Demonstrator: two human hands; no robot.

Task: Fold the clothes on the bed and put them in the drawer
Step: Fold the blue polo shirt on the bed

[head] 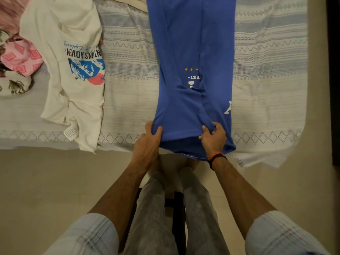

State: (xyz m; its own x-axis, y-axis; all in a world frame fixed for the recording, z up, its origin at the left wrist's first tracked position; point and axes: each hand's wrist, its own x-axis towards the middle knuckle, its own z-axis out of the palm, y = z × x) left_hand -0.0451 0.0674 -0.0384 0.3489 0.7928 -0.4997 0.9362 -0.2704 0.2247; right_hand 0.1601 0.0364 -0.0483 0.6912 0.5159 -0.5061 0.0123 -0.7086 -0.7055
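Hands apart, left hand [149, 136] and right hand [213, 137] each gripping the near hem of the blue shirt [193, 57], laid lengthwise on the bed [128, 85]. Uneven lifting would likely skew the side folds. Hem overhangs the bed edge; letting go might let it slide floorward.

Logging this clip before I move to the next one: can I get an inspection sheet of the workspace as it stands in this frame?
Surface: bed under a white patterned cover; its near edge runs across the frame.
Job's things: blue shirt laid lengthwise, sides folded in, near end gripped; white printed T-shirt crumpled to its left, unfolded.
Clutter: pink patterned cloth and animal-print cloth heaped at the left edge.
Hands: left hand and right hand each grip the blue shirt's near end; wristband on the right wrist.
Cables: nothing seen.
Surroundings: beige floor; no drawer in view.
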